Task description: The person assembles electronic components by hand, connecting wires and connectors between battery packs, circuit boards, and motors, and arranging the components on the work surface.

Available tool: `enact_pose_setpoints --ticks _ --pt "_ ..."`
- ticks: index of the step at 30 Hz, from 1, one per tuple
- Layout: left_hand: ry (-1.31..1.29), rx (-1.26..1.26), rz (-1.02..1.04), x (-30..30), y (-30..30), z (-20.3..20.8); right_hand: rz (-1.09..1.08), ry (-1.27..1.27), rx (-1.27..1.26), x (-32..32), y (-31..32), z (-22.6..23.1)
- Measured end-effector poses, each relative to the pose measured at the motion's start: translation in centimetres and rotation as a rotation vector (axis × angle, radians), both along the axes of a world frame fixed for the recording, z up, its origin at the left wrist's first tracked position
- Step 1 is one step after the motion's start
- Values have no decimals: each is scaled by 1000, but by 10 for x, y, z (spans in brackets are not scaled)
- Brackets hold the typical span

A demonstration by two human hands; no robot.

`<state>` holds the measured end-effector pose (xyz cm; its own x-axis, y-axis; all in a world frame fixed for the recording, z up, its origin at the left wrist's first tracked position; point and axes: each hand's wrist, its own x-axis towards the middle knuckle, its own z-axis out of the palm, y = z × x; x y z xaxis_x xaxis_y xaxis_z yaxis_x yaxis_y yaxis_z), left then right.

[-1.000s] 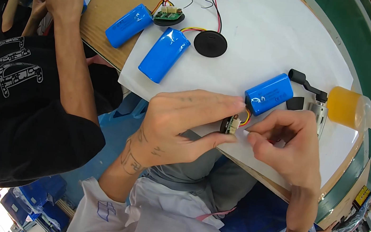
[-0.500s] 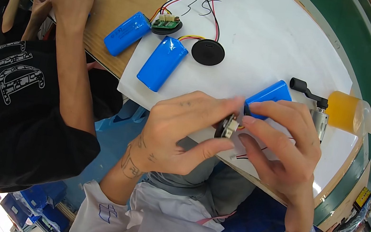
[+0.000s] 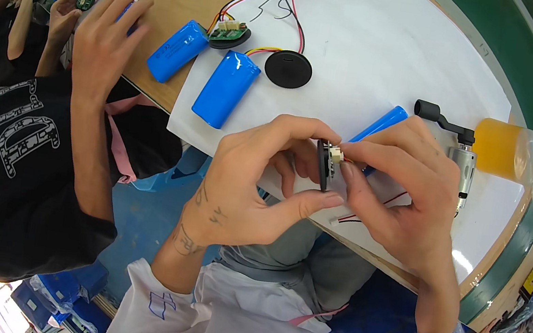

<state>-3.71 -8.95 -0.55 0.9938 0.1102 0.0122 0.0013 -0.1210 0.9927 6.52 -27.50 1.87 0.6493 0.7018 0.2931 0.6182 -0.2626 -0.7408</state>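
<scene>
Holding a round, flat black disc with a small circuit board on its face (image 3: 322, 166), the person's left hand (image 3: 254, 182) has its grip narrowed to the disc's width, forefinger at the upper edge and thumb at the lower. The disc stands nearly edge-on, raised over the near edge of the table (image 3: 149, 28). From the other side comes the right hand (image 3: 408, 188), its thumb and forefinger close together at the small off-white plastic connector (image 3: 336, 154) on the board. A bit of wire shows between those fingertips; whether this grip presses on the wire or the connector, I cannot tell.

Behind the right hand, a glossy blue battery pack (image 3: 382, 123) is partly hidden. Just below that hand, thin red and black wires end in a small white plug (image 3: 334, 221).

On the large white paper sheet (image 3: 393, 54), a plain black disc (image 3: 288, 69) lies near an upright-angled blue pack (image 3: 226, 90). Farther left are another blue pack (image 3: 178, 51) and a green circuit board on a black base (image 3: 230, 31). To the right, a silver cylindrical motor with a black crank (image 3: 461, 171) lies beside a clear bottle of amber liquid (image 3: 500, 149). A co-worker in a black shirt (image 3: 37, 180) sits at the left.
</scene>
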Motion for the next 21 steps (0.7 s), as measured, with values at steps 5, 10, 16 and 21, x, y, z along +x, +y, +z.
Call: enact_pose_setpoints --ticks 5,10,16,21 --pt "-63 111 -87 9 10 -2 16 81 -39 9 -3 2" --pt "-66 69 -63 8 6 -7 5 113 -85 7 -1 2" --pt "-174 130 -98 13 11 -9 0 78 -97 8 3 3" --pt "-245 125 -55 12 7 -11 29 89 -66 9 1 5"
